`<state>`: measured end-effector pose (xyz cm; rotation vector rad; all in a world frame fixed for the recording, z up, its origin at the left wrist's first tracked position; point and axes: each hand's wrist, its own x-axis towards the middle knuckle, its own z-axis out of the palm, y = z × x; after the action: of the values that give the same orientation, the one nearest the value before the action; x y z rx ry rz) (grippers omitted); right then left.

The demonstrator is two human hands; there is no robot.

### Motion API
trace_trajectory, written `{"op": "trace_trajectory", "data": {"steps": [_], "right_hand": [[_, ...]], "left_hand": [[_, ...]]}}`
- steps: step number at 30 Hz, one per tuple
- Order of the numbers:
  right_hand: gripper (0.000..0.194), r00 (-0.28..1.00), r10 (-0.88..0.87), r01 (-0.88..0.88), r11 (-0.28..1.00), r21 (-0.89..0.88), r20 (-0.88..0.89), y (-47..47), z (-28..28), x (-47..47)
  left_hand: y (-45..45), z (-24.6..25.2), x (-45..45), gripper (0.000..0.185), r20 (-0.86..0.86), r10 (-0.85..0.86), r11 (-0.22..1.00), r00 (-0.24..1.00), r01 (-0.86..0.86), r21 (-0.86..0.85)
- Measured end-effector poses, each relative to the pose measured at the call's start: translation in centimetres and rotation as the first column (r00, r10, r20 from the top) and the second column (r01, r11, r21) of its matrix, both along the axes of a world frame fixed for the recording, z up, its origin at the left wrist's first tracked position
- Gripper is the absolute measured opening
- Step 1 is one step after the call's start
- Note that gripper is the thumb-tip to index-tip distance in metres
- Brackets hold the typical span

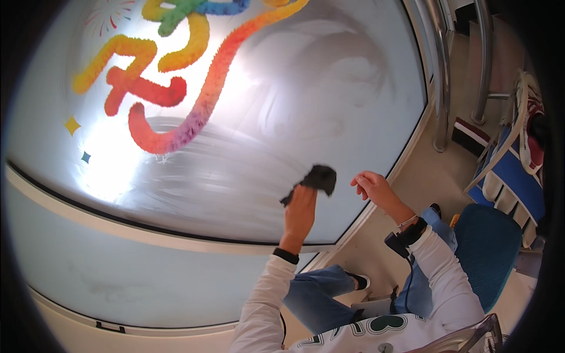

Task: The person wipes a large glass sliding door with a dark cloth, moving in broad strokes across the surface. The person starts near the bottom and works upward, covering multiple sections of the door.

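My left hand presses a black cloth to the lower right of a large glossy glass panel. The cloth bunches beyond my fingertips, and part of it lies hidden beneath them. Cloudy streaks curve over the surface left of the cloth. To the right, my right hand hovers near the panel's edge with loosely bent fingers and nothing in it. Fuzzy rainbow-coloured strokes decorate the panel's upper left, where bright glare washes out some of the surface.
A pale frame rail borders the panel below, with a lower panel under it. Metal tube rails stand at the right. A dark teal chair seat is beside my legs, near a rack with shoes.
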<state>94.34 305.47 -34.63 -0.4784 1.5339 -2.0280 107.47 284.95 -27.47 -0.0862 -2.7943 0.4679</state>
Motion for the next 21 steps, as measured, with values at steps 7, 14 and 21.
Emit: {"op": "trace_trajectory", "data": {"steps": [7, 14, 21], "right_hand": [[0.025, 0.992, -0.115, 0.114, 0.993, 0.04, 0.044, 2.0, -1.1, -2.1], [0.024, 0.998, -0.037, 0.036, 0.999, 0.018, 0.043, 1.6, -0.5, -0.2], [0.023, 0.996, -0.094, 0.094, 0.995, -0.018, 0.001, 2.3, 0.0, -0.9]], "left_hand": [[-1.8, 13.8, -1.8, 0.031, -0.412, -0.172, 0.98, 0.895, 0.196, 0.018], [-1.0, 39.3, -5.3, 0.038, -0.74, -0.325, 0.888, 0.589, -0.079, -0.453], [1.3, 16.0, -12.3, 0.025, -0.487, -0.285, 0.955, 0.825, 0.286, -0.074]]}}
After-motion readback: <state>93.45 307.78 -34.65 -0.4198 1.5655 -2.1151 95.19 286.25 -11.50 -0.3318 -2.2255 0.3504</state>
